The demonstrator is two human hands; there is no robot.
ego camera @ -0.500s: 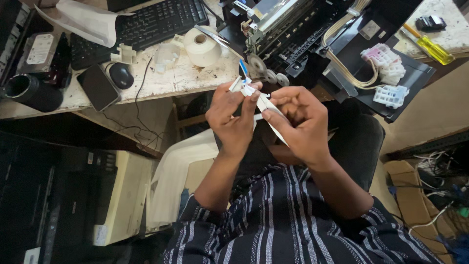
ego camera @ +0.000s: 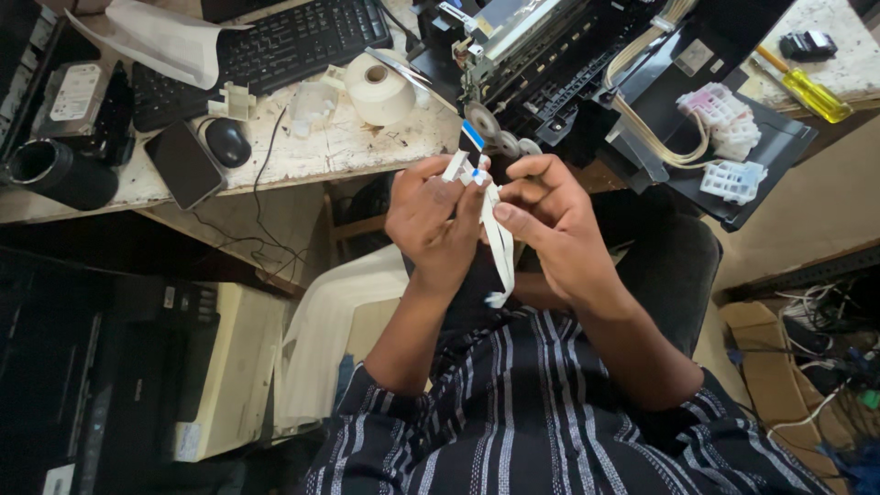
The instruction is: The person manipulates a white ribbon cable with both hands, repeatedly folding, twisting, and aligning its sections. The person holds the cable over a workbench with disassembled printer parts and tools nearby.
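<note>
Centrally, at mid-frame, left hand (ego camera: 438,220) and right hand (ego camera: 548,213) both pinch a white ribbon cable (ego camera: 500,246) near its blue-tipped top; its tail hangs free. Likely light, limp, easily creased: best held by the edges, beside the stiffened tip.

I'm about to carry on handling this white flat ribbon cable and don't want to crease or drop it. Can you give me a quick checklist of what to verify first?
1. Both hands on the cable: left hand and right hand both pinch the white flat ribbon cable. Ok.
2. Blue-tipped end free of fingers: ok.
3. Loose lower end hangs free over the lap, not snagged: ok.
4. Cable free of creases: cannot tell.
5. Opened printer sits close ahead on the desk: ok.
6. Yellow-handled screwdriver lies on the desk's far right: ok.
</note>
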